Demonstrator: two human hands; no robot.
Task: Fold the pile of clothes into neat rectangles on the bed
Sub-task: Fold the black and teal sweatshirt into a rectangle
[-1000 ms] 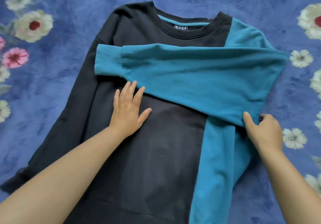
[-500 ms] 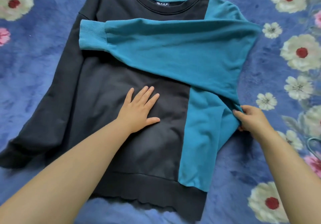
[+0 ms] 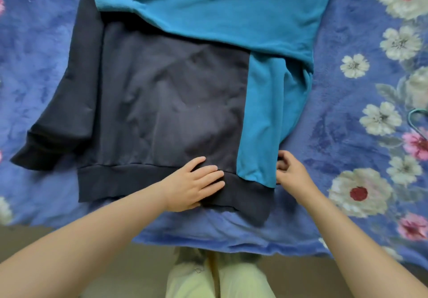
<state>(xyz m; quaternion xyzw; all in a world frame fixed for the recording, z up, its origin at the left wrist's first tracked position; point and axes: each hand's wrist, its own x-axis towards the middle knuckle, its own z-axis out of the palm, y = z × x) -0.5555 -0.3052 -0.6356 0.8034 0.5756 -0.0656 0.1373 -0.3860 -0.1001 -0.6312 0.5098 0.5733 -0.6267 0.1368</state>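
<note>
Head camera view, looking down on a two-tone sweatshirt [image 3: 171,103] lying flat, front up, on a bed covered by a blue floral blanket [image 3: 361,140]. Most of the body is dark navy; a teal panel [image 3: 264,121] runs down the wearer's side nearest the right hand, and the teal sleeve [image 3: 227,8] is folded across the chest toward the left. The navy sleeve [image 3: 53,121] lies spread out on the blanket at the left. The collar, visible half a second ago, is now out of frame at the top, and the ribbed hem [image 3: 139,182] now sits well inside the picture near the bed's edge.

The left hand [image 3: 192,182] lies flat, fingers straight and together, pressing on the hem band; earlier it pressed on the middle of the chest. The right hand [image 3: 291,172] has its fingers curled, pinching the teal side edge just above the hem; earlier it gripped the same edge higher up, below the folded sleeve.

Beyond the sweatshirt, white and pink flowers pattern the blanket. A thin teal hanger hook [image 3: 416,117] peeks in at the right edge. Pale trousers [image 3: 220,277] show at the bottom.
</note>
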